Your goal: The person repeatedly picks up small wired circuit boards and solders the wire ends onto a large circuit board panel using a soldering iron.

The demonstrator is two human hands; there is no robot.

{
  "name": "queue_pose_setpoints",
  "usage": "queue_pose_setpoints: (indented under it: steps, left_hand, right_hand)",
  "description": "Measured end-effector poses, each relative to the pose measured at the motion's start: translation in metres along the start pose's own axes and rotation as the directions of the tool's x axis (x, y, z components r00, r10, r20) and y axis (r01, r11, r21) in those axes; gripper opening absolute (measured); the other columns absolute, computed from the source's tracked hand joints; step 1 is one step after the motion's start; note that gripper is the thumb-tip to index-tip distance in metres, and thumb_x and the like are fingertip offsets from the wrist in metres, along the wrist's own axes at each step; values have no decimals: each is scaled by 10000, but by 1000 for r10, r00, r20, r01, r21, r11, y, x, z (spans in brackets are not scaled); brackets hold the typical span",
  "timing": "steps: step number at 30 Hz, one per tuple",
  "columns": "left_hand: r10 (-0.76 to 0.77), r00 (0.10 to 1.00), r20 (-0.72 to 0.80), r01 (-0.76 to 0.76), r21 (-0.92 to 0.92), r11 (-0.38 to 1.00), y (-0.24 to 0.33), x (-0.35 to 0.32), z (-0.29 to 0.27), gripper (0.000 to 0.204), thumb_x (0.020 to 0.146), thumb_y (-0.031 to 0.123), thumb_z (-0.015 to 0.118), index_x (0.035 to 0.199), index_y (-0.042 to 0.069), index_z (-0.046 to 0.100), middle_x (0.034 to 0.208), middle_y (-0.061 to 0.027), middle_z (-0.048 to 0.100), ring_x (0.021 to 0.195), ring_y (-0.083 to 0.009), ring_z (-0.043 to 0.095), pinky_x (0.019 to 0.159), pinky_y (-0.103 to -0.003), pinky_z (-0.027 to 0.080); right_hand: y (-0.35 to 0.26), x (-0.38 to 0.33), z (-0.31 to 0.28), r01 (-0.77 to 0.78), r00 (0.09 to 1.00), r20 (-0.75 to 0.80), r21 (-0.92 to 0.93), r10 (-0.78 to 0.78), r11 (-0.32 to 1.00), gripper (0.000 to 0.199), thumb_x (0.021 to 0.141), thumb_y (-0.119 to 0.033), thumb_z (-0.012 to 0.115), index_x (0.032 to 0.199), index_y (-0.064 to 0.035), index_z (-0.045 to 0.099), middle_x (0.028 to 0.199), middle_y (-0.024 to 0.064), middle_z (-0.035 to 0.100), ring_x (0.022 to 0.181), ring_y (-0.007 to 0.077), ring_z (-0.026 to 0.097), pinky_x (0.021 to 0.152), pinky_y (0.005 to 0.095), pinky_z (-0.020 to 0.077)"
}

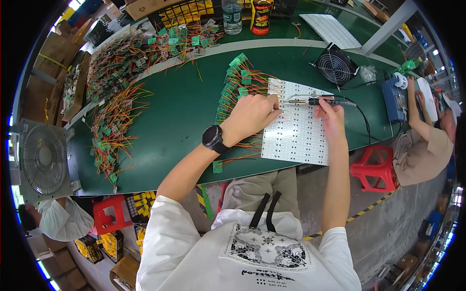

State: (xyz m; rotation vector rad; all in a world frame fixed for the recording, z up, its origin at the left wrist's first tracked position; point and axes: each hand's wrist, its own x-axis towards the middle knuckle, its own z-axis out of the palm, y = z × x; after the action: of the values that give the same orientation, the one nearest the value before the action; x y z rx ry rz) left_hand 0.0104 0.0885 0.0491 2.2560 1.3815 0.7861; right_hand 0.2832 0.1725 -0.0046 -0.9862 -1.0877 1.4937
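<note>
My right hand (330,116) grips a soldering iron (310,101) with a black handle, its metal tip pointing left over a white perforated circuit panel (296,138). Close to that tip, my left hand (252,115) has thumb and forefinger pinched on a thin wire (284,118) at the panel's left part. The exact grip is partly hidden by the fingers. A row of small green circuit boards (224,99) lies left of the panel, their red and yellow wires running to its left edge. One more green board (217,167) rests nearer to me.
Heaps of wired boards (116,63) cover the table's left side. A black round fan (335,67) and a blue soldering station (392,99) stand to the right. Behind are a water bottle (232,17), a dark can (261,18) and another white panel (330,30). A co-worker (422,150) sits at right.
</note>
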Motion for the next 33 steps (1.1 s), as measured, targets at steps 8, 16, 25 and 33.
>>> queue_pose_setpoints:
  steps: [8,16,25,33]
  left_hand:
    - [330,932,-151,-213,510,834,-24,-6,14,176,896,212,633,909,59,548,628,-85,585,627,-273,638,552,-386,487]
    - [-122,967,223,227,-542,810,-3,-1,-32,85,959,88,543,971,4,546,670,-78,606,529,-138,550,545,-285,464]
    - [-104,992,-77,109,57,992,-22,-2,22,139,879,135,595,946,13,591,733,-177,650,623,-346,630,573,-427,491]
    - [-84,963,-256,89,6,996,-18,-8,36,120,853,157,668,861,42,633,747,-98,667,619,-280,649,539,-377,491]
  right_hand:
    - [11,-8,0,129,992,-9,5,-129,992,190,902,-88,664,1033,47,637,748,93,658,584,151,598,544,263,438]
    - [11,-7,1,105,994,-21,13,-105,994,170,889,-63,675,1014,44,633,741,99,649,573,152,593,530,259,440]
    - [10,-8,2,103,994,-26,-10,-103,995,173,889,-58,668,1021,48,632,742,98,647,575,147,589,529,256,431]
    - [10,-12,5,119,993,-17,-76,-121,990,166,882,-39,664,1018,50,635,752,100,649,583,149,596,531,261,442]
